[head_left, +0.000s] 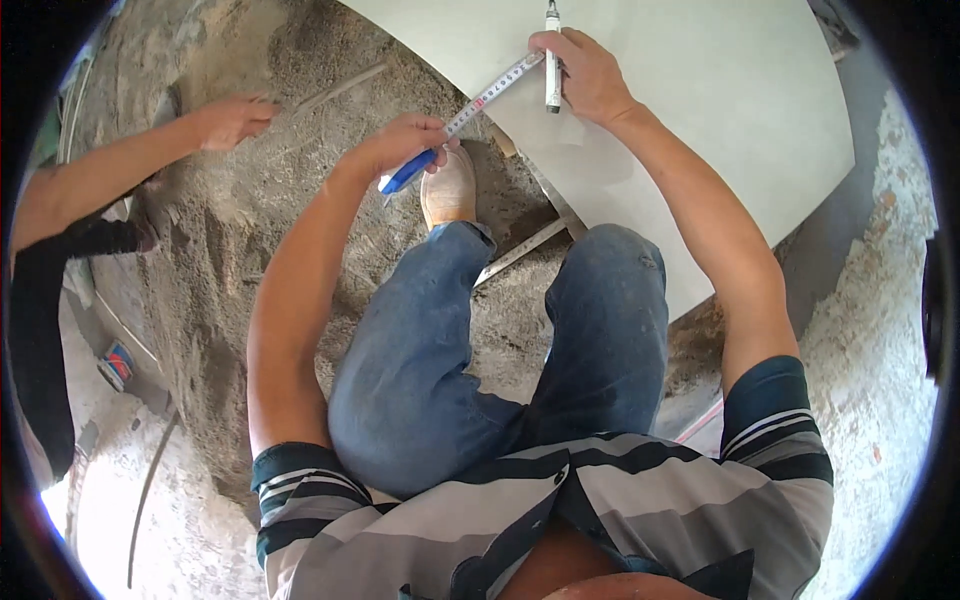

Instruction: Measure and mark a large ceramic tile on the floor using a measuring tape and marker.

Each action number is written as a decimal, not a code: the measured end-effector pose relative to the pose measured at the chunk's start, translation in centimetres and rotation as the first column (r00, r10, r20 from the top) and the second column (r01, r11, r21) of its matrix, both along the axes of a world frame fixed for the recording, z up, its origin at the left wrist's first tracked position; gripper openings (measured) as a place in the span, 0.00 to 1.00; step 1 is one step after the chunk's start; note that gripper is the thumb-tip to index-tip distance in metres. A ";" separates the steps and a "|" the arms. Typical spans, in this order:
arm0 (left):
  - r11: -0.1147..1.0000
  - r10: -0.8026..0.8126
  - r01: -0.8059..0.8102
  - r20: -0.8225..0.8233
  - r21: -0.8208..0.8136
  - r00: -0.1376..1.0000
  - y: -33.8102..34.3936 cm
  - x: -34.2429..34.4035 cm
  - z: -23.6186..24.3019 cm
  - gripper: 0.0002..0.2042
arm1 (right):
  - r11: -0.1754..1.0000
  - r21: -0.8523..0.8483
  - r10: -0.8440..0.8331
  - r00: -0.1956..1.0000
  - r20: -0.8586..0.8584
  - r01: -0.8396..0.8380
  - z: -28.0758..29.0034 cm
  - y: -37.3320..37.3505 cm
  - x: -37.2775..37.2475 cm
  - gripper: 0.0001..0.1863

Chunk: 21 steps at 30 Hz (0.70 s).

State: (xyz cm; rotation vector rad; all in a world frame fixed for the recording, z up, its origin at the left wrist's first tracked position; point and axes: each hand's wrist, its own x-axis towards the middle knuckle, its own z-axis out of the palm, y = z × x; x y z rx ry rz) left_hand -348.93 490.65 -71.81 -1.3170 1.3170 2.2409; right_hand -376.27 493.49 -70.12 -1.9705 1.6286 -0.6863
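My left hand (400,145) is closed around the blue case of a tape measure (405,173). From the case, the pale blade (483,100) runs up and to the right onto a large, smooth, light-coloured slab (740,120). My right hand (590,82) rests over the slab, its fingers closed on a white marker pen (553,62). The pen stands roughly upright in the picture. The blade's far end meets my right fingertips beside the pen. Whether those fingers also pinch the blade is hard to make out.
A co-worker's hand (235,122) reaches in from the left over rough sandy mortar (250,200), near a thin flat strip (340,87). Between my legs, a narrow strip (522,250) lies by the slab's edge. A small can (116,366) sits at far left. A rough wall (870,330) stands right.
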 end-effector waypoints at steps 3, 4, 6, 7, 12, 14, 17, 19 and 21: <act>0.998 0.052 -0.049 -0.078 0.032 0.996 0.1 -1.0 0.4 0.10 | 0.991 -0.130 0.028 0.999 -0.019 -0.030 -0.8 0.1 -0.2 0.16; 0.998 0.055 -0.056 -0.094 -0.010 0.994 0.0 -1.7 0.9 0.10 | 0.985 -0.165 0.041 0.998 -0.050 -0.049 -0.9 0.2 -0.4 0.15; 0.996 0.065 -0.071 -0.103 -0.055 0.993 0.0 -2.4 1.7 0.10 | 0.987 -0.152 0.033 0.997 -0.071 -0.044 -0.8 0.1 -0.2 0.15; 0.994 0.084 -0.090 -0.104 -0.059 0.991 -0.3 -2.8 1.7 0.09 | 0.990 -0.138 0.017 0.995 -0.096 -0.030 -0.7 0.0 -0.2 0.14; 0.981 0.192 -0.190 -0.062 0.036 0.980 -1.0 -3.7 0.8 0.07 | 0.990 -0.137 0.012 0.995 -0.096 -0.025 -1.1 -0.2 0.4 0.17; 0.970 0.240 -0.238 -0.032 0.054 0.970 -0.9 -3.8 0.8 0.06 | 0.990 -0.141 0.012 0.997 -0.075 -0.023 -1.1 -0.1 0.3 0.16; 0.969 0.245 -0.243 -0.035 0.039 0.969 -1.1 -3.9 0.7 0.05 | 0.993 -0.118 0.015 0.995 -0.098 -0.026 -0.5 -0.2 0.5 0.16; 0.967 0.254 -0.253 -0.029 0.039 0.967 -1.1 -3.7 0.9 0.05 | 0.990 -0.137 0.021 0.993 -0.120 -0.037 0.4 0.0 1.0 0.16; 0.964 0.264 -0.264 -0.030 0.026 0.964 -1.3 -3.7 0.9 0.05 | 0.993 -0.110 0.024 0.995 -0.092 -0.035 0.6 -0.1 0.9 0.15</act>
